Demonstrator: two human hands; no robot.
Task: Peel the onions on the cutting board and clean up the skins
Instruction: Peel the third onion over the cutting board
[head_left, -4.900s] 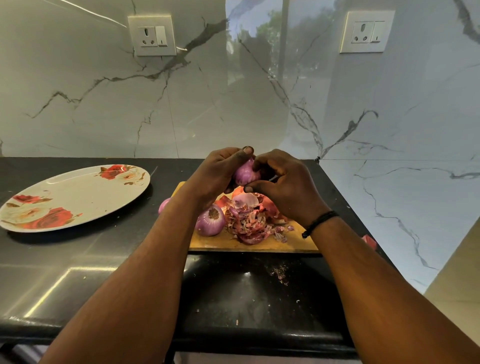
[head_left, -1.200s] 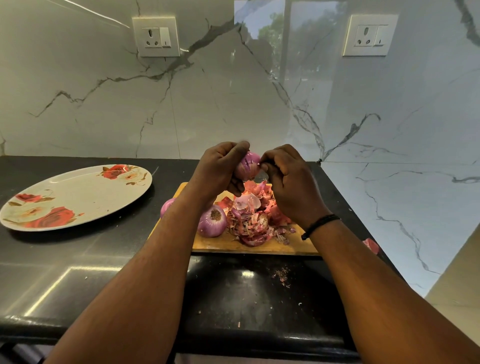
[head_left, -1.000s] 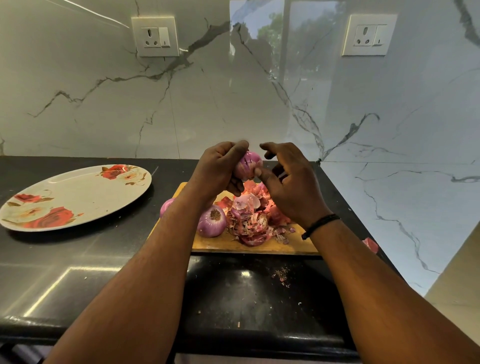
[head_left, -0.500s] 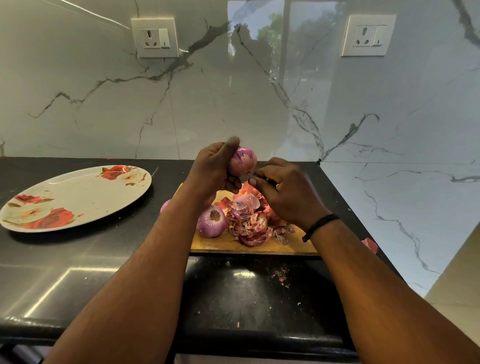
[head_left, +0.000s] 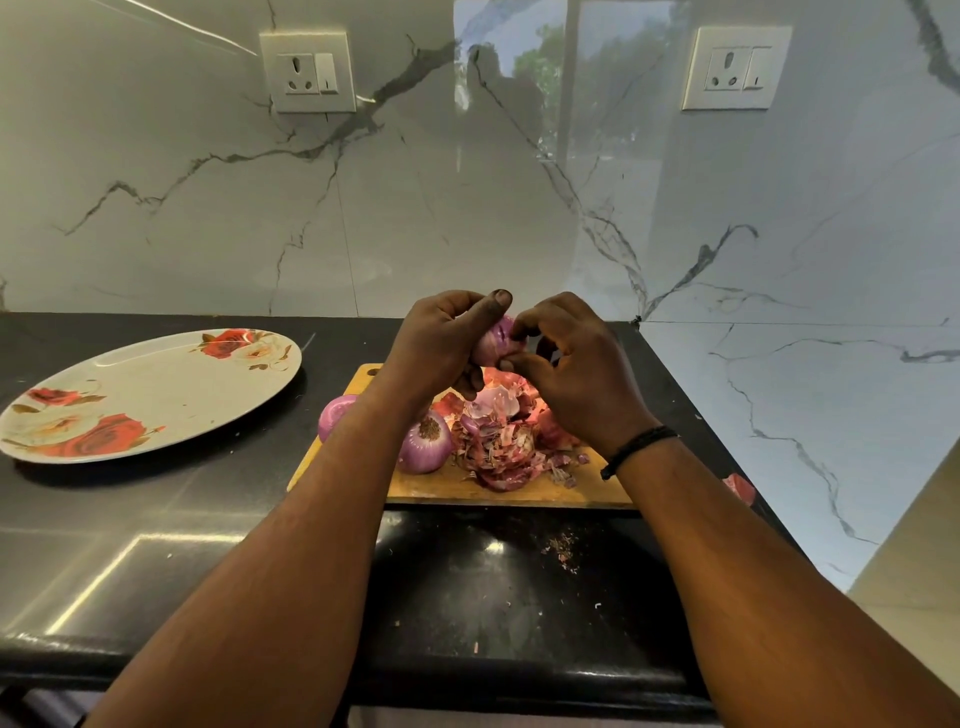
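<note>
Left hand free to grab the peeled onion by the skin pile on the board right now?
Probably not yet. The left hand grips the onion being peeled, so it is occupied. The peeled onion lies uncovered on the cutting board, just below that wrist.

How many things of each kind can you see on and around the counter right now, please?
Onions: 3, one held in the left hand and picked at by the right hand, two on the cutting board
Skin piles: 1
Cutting boards: 1
Plates: 1
Wall sockets: 2
Total: 8
</note>
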